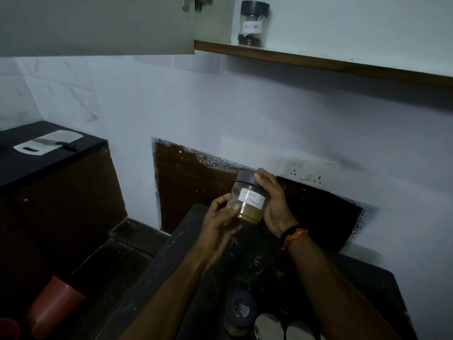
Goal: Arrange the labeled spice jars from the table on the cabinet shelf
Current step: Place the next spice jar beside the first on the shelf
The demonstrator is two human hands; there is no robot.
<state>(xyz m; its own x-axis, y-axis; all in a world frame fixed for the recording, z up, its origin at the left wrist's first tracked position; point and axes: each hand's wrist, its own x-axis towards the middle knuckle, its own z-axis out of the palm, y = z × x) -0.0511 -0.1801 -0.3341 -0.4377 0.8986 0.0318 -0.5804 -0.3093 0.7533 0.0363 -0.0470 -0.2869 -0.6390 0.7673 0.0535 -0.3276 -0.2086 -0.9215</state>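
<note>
Both my hands hold a clear spice jar (250, 200) with a dark grey lid and a white handwritten label, brownish powder in its lower half. My left hand (220, 219) grips its lower left side; my right hand (272, 202) wraps the right side with the thumb on the lid. The jar is raised above the dark table (355, 285). On the cabinet shelf (318, 61) at the top stands another labeled jar (252, 23) with dark spice. A third jar (240, 312) with a grey lid stands on the table near the bottom edge.
An open cabinet door (98, 23) hangs at the upper left. Two shiny round lids (269, 326) lie beside the third jar. A knife on a white board (49, 143) rests on the black counter at left. A reddish cup (54, 307) is at the lower left. A wall socket (306, 171) sits behind my hands.
</note>
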